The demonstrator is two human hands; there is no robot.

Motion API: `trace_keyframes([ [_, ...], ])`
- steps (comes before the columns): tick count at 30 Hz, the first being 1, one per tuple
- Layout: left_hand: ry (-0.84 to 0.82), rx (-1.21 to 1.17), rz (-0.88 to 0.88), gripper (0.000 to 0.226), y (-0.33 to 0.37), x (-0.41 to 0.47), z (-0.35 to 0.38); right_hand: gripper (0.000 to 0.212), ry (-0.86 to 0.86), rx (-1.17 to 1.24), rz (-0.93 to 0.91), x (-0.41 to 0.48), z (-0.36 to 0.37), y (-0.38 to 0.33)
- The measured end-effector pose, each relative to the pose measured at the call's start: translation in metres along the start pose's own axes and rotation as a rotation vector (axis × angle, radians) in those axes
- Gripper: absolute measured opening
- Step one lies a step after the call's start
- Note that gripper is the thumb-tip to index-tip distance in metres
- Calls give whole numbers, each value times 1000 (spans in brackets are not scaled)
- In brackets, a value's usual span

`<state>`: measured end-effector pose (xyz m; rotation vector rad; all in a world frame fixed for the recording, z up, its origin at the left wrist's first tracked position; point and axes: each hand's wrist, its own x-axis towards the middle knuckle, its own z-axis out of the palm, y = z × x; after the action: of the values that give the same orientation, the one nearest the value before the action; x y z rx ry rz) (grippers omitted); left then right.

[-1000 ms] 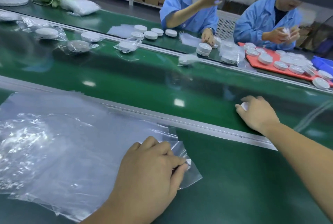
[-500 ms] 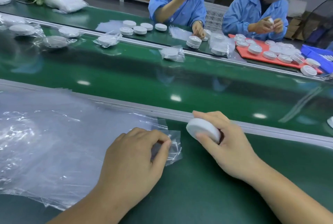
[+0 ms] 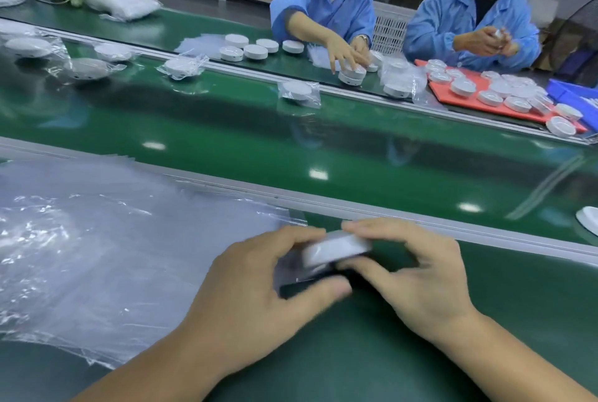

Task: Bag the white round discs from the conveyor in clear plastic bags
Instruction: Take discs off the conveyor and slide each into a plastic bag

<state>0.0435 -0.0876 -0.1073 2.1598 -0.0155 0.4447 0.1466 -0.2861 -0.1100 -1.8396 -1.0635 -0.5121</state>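
**Hands and disc.** The right hand [image 3: 420, 278] gripped a white disc [image 3: 336, 248] by its rim, fingers on the far side and thumb on the near side. The disc sat just above the bench [image 3: 388, 353], close to its far edge. Its broad face pointed upward with a slight tilt, and its width ran left to right. The left hand [image 3: 259, 298] pinched the open end of a clear bag [image 3: 291, 269] between curled fingers and thumb, and the disc's left edge met that opening. Motion blur hid how far in it sat.

**Surroundings.** A stack of clear bags [image 3: 113, 239] covered the bench's left part, up to the metal rail [image 3: 501, 238]. Beyond the rail lay the conveyor belt [image 3: 356, 149]. It carried a loose disc [image 3: 589, 218] at its right edge and a bagged disc [image 3: 299, 92] near its far edge. Across the belt, a person in a blue coat [image 3: 326, 3] touched stacked discs beside a red tray [image 3: 485, 100].
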Motion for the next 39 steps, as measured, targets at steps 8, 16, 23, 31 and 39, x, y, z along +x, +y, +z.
trace_keyframes([
  [8,47,-99,196,38,-4,-3,-1,26,-220,428,442,0,20,-30],
  [16,123,75,179,21,-7,-1,1,28,-253,70,325,10,21,-21],
  [23,-82,632,44,47,-9,2,9,38,105,-2,731,98,13,64],
  [31,-75,632,71,39,-13,3,10,21,-110,263,956,156,35,97],
  [39,-2,615,118,27,-17,2,12,17,-280,-53,435,56,45,40],
])
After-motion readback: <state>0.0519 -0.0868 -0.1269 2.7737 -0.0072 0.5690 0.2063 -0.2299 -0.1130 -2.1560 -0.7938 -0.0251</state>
